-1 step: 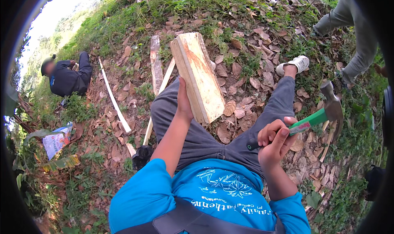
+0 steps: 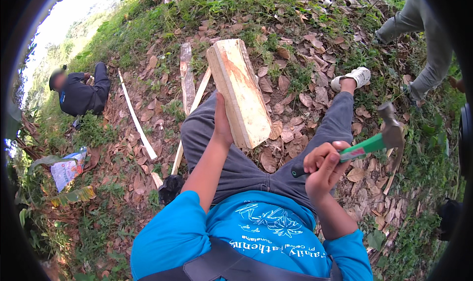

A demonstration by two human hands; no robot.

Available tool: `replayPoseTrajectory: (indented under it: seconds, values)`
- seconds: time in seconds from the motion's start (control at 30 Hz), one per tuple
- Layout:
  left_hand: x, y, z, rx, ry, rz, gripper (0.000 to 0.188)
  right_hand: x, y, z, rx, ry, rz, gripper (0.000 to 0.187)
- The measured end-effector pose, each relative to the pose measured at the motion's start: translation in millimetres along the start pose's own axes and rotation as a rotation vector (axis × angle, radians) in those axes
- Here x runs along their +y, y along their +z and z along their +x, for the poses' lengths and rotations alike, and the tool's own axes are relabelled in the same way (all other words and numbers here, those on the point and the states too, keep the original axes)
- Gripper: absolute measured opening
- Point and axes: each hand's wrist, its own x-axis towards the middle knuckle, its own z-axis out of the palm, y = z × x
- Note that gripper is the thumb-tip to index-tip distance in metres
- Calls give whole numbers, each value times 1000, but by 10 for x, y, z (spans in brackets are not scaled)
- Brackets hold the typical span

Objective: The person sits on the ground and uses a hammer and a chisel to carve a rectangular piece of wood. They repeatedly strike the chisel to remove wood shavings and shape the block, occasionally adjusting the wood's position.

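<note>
Fingers of our right hand (image 2: 322,165) clench the green-handled claw hammer (image 2: 379,139), raised beside our knee. Our left hand (image 2: 221,126) grips the thick wooden block's (image 2: 240,91) near edge, bracing it along our thigh above the leaf-strewn ground (image 2: 295,99), apparently for steadiness.

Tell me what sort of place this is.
Outdoors, probably a grassy hillside work spot. Dry leaves and grass cover sloping ground, thin wood strips lie about, and the left hand steadies a wood block while the right hand holds a hammer.
</note>
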Motion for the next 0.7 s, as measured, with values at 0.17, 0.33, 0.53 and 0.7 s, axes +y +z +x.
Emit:
replayPoseTrajectory:
  seconds: [0.17,0.33,0.53,0.7]
  values:
    - [-144,37,68,68,-86,127,75,341,-187,-6,-417,489,-572,15]
    - [-166,-152,-50,85,-116,76,74,-85,-106,137,-34,169,4,17]
    - [-258,-7,-6,88,-121,16,73,477,-246,-38,-279,466,-614,18]
    - [-246,-305,-58,103,-126,18,73,-154,-98,152,-85,471,-93,20]
